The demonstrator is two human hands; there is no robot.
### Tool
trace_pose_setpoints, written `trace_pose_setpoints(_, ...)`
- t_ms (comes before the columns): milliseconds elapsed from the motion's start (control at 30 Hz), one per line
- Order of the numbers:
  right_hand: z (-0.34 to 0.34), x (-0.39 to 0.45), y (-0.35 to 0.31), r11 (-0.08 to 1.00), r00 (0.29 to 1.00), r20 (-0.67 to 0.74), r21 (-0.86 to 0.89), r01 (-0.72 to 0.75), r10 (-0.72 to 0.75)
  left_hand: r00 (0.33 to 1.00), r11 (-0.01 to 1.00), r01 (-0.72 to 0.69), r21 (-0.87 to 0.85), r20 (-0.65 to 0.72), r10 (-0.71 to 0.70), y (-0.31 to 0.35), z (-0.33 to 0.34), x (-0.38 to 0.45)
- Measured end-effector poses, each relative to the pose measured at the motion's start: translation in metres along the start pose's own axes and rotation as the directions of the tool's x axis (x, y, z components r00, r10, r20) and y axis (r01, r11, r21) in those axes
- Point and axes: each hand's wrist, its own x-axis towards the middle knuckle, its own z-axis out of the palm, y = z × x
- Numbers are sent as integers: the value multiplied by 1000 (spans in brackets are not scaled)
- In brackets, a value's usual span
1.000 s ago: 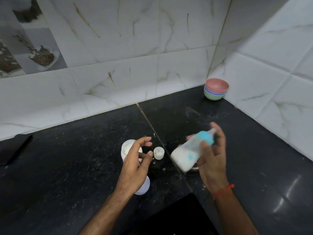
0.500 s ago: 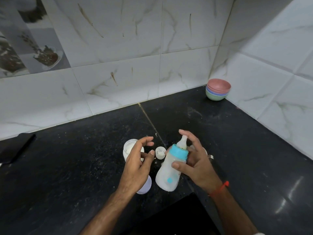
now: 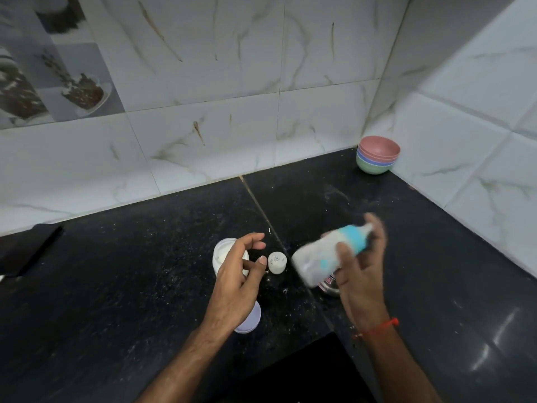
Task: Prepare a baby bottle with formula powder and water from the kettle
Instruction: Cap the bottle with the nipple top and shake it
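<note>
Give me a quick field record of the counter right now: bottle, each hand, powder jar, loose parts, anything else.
bottle: baby bottle, blue collar, tilted, blurred, off the counter
right hand: right hand grips the bottle near the collar
left hand: left hand holds nothing, fingers loosely curled, above the jar
powder jar: open white jar, partly hidden by the left hand
loose parts: small white cap on the black counter; pale lid under the left wrist
other: stacked bowls in the corner
kettle: not in view
</note>
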Motion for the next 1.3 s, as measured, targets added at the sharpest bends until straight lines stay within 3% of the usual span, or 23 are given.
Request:
trace_pose_setpoints(67,1,-9,2,985,957,275,-166,-43,88,1000,1000,-9,6,7,9,0,1,0)
trace_pose_setpoints(100,1,-11,0,988,951,299,-152,-35,80,1000,1000,-11,6,10,11,1,1,0)
trace_pose_setpoints(167,-1,-3,-3,999,995,96,41,-23,19,1000,1000,-9,-2,5,9,0,0,1)
trace_pose_setpoints(233,-5,3,-2,995,997,-82,96,-5,12,1000,1000,-6,-10,-1,6,-2,0,2)
trace_pose_setpoints(367,-3,-5,0,990,965,247,-133,-52,84,1000,1000,-27,15,8,26,0,3,1)
trace_pose_setpoints(400,-4,-4,-1,996,977,207,-80,-29,46,1000,1000,-28,13,10,28,0,2,1)
trace_pose_setpoints(500,-5,5,-4,987,995,-97,157,-14,30,1000,1000,-14,6,0,14,-1,2,2)
trace_pose_setpoints(533,-4,6,-3,983,996,-70,179,-43,56,1000,1000,-10,6,1,10,-1,2,2)
trace_pose_setpoints(633,1,-2,-1,997,982,171,-5,-75,75,1000,1000,-21,15,20,21,1,4,0)
trace_pose_setpoints(767,-3,8,-4,973,992,-115,227,-25,52,1000,1000,-10,1,8,10,0,2,1)
trace_pose_setpoints(800,-4,9,-2,976,994,-85,213,-45,64,1000,1000,-3,-1,5,3,0,3,1)
trace_pose_setpoints(900,-3,-1,2,998,975,212,-31,-55,61,1000,1000,-15,17,18,15,3,4,-1)
trace_pose_setpoints(933,-2,0,1,1000,983,184,-11,-25,27,1000,1000,-18,14,21,18,4,4,-1)
trace_pose_setpoints(1033,-5,10,-2,974,992,-129,225,29,0,1000,1000,-16,-17,4,16,3,2,-1)
trace_pose_setpoints(1067,-6,10,-2,975,991,-136,223,22,8,1000,1000,-15,-21,-2,15,3,2,-1)
trace_pose_setpoints(1167,-4,-2,1,999,985,172,-32,0,5,1000,1000,-25,-5,1,25,5,3,-4)
trace_pose_setpoints(1200,-4,-3,0,1000,984,176,-17,27,-23,1000,1000,-29,-1,5,29,5,3,-4)
trace_pose_setpoints(1300,-6,7,-3,966,990,-124,239,101,-73,1000,999,-23,-27,-1,23,6,1,-3)
